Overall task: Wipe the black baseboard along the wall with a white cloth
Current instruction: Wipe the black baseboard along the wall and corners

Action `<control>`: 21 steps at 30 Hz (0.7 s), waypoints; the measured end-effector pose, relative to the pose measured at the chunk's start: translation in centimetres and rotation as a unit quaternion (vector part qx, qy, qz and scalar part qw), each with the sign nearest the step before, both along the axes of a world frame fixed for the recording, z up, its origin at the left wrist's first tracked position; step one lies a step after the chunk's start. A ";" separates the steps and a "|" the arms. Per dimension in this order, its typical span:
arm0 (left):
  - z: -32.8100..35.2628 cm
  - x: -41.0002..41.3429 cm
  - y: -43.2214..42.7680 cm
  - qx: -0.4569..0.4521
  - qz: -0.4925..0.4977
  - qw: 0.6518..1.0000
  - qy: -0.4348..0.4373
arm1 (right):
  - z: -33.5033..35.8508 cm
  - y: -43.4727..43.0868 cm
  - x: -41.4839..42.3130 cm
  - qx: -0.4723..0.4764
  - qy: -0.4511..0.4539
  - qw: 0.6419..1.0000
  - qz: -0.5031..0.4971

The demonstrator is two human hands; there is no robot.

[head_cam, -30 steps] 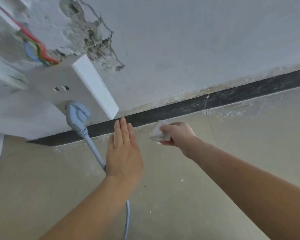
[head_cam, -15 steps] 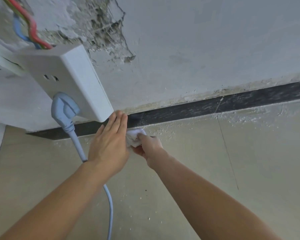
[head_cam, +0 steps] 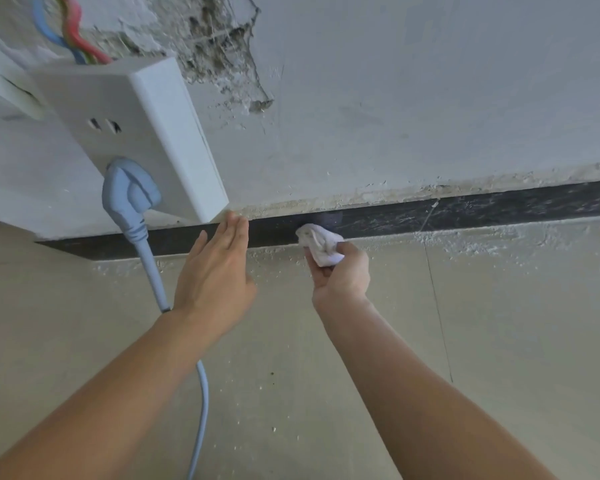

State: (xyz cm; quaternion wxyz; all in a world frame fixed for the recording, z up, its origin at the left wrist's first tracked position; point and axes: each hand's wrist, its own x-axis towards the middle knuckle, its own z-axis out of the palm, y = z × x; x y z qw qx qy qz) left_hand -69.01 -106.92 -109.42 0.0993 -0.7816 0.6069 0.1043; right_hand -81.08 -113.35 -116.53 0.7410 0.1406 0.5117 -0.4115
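Our right grip [head_cam: 340,275] has carried the cloth [head_cam: 321,244] rightward, away from our left grip [head_cam: 219,275]. It clutches the crumpled cloth against the streaked black baseboard [head_cam: 465,211]; the left lies flat, fingers straight.

A room under renovation: broken plaster [head_cam: 222,46] with bare wires [head_cam: 71,36] above a loose socket [head_cam: 132,133], dusty floor [head_cam: 499,323].

The beige tiled floor [head_cam: 499,341] is strewn with white plaster crumbs [head_cam: 482,244], and a pale blue cable [head_cam: 205,396] is trailed across it.
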 end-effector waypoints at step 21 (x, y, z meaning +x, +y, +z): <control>0.2 0.8 -0.3 -0.029 0.011 0.998 0.050 | 1.7 -0.2 -3.3 -0.046 -0.137 0.988 -0.058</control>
